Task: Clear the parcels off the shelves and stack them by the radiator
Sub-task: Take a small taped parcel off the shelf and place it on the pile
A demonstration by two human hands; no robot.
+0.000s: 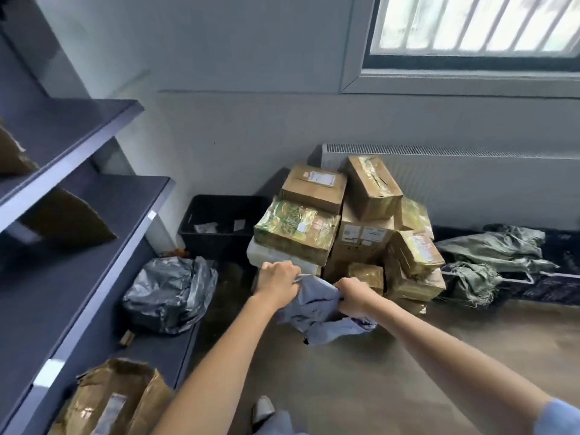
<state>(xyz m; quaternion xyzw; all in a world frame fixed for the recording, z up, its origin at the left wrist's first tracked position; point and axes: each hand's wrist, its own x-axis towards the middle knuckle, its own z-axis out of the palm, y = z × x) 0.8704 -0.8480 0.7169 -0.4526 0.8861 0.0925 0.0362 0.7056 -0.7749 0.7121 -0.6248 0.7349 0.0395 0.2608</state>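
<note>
I see the left hand (276, 282) and right hand (354, 295) each gripping the grey mailer bag's (317, 312) top edge; it hangs toward 6 o'clock, long axis 9-to-3.

We cannot read the blurred labels on the stacked boxes (345, 221). The left edge cuts off the shelves (72, 196) and a brown parcel (12, 155). Our curled fingers (276, 274) hide part of the grey bag (317, 312).
</note>
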